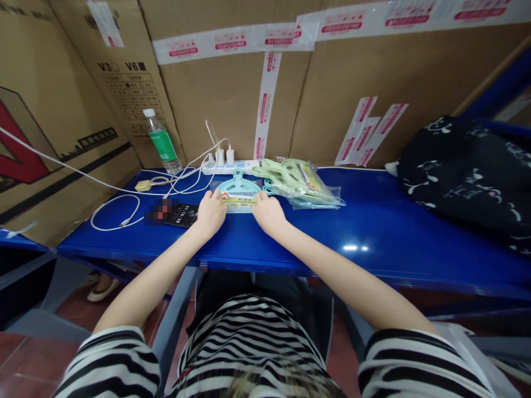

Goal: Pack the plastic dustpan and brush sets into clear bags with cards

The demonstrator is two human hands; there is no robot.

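Observation:
A light-blue, fan-shaped plastic piece with a looped handle (238, 178), dustpan-like in outline, lies in a clear bag on the blue table. A yellow label card (239, 200) shows across its near part. My left hand (212, 213) grips the packet's left edge with curled fingers. On the opposite edge, my right hand (269, 210) is closed in the same way. Just beyond my right hand lies a pile of bagged light-green pieces (296, 179) of similar shape, with a bit of light blue showing underneath. My fingertips are partly hidden.
A white power strip (244, 166) with plugged-in chargers and loose cables stands behind the packet. Left are a phone (181, 215) and a water bottle (162, 142). A black patterned cloth bag (468, 177) sits at right. Taped cardboard (224, 88) walls the table's back.

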